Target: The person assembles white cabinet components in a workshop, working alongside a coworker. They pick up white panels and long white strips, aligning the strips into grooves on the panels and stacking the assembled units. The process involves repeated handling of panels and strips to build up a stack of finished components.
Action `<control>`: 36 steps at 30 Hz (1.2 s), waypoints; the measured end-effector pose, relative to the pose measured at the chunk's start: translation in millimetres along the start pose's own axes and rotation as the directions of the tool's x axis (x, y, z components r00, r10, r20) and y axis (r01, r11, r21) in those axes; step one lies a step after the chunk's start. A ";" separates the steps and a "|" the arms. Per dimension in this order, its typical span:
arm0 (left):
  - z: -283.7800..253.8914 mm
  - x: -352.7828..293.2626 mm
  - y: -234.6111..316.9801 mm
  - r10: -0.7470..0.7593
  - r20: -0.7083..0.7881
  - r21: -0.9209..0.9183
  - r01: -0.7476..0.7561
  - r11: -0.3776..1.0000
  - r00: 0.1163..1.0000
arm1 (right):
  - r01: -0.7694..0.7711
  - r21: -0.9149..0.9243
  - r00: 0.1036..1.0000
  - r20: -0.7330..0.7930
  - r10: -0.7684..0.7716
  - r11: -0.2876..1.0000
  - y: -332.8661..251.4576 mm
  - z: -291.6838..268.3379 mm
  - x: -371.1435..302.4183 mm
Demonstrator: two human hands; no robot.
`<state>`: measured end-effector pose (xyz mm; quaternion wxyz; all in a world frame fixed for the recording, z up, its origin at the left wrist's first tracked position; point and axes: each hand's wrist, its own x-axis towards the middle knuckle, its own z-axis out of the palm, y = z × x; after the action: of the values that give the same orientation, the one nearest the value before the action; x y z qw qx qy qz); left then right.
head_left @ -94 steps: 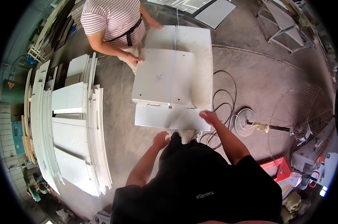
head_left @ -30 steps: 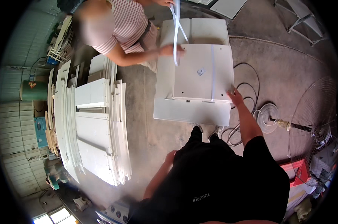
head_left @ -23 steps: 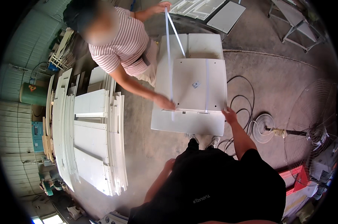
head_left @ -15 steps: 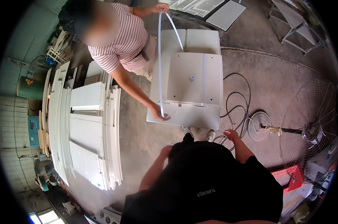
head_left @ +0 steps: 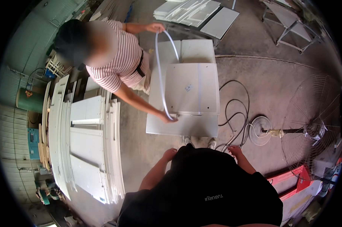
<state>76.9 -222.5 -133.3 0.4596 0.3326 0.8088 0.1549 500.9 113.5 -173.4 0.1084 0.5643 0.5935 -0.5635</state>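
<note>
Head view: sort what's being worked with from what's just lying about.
Being worked with, it seems:
white strap, looped between the co-worker's hands
upper white panel
larger white piece beneath it

Apparently just lying or standing about:
white boards at left
black cable
caged fan
red frame

The co-worker's face (head_left: 101,44) is all blur! Toward the large panel (head_left: 182,125)'s far edge, one end of the pale strap (head_left: 159,72) drops from sight by the smaller panel (head_left: 184,100); its blue-grey mark (head_left: 188,88) is too tiny to read. Black shirt (head_left: 208,181), cut off below!
</note>
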 end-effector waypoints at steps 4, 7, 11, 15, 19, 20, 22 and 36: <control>-3.7 12.4 -9.5 0.049 0.062 -0.081 -0.044 0.996 0.997 | 0.121 -0.073 0.992 0.041 -0.118 0.990 -64.2 1.1 -7.8; -9.5 15.4 0.2 0.157 0.021 -0.034 -0.156 0.987 0.987 | 0.216 -0.202 0.976 0.016 -0.217 0.955 -82.7 -3.4 -9.0; -21.1 1.3 33.6 0.010 -0.011 -0.014 -0.011 1.000 1.000 | 0.136 -0.214 0.990 0.008 -0.138 0.967 -74.9 -9.3 -10.2; -29.2 -1.6 35.0 0.050 0.003 0.017 -0.050 0.999 0.999 | 0.224 -0.362 0.971 0.008 -0.238 0.905 -66.8 -15.1 -19.6; -30.8 -2.2 20.8 0.056 -0.028 -0.004 -0.056 0.998 0.998 | 0.133 -0.194 0.990 -0.010 -0.138 0.972 -66.5 -10.0 -27.2; -30.5 2.8 18.1 0.056 -0.016 -0.008 -0.057 0.998 0.998 | 0.114 -0.129 0.993 -0.020 -0.118 0.985 -55.7 -7.6 -25.2; -30.9 8.6 10.5 0.067 0.013 -0.012 -0.067 0.998 0.998 | 0.092 -0.028 0.996 -0.021 -0.092 0.995 -43.8 1.8 -21.5; -41.1 23.7 -41.5 0.171 0.046 0.059 -0.173 0.983 0.984 | 0.030 -0.127 1.000 -0.002 -0.031 0.991 -121.1 15.4 -23.8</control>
<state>17.3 -234.4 -149.8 0.4503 0.4185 0.7720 0.1618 405.3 121.2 -94.3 0.1343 0.5483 0.6370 -0.5250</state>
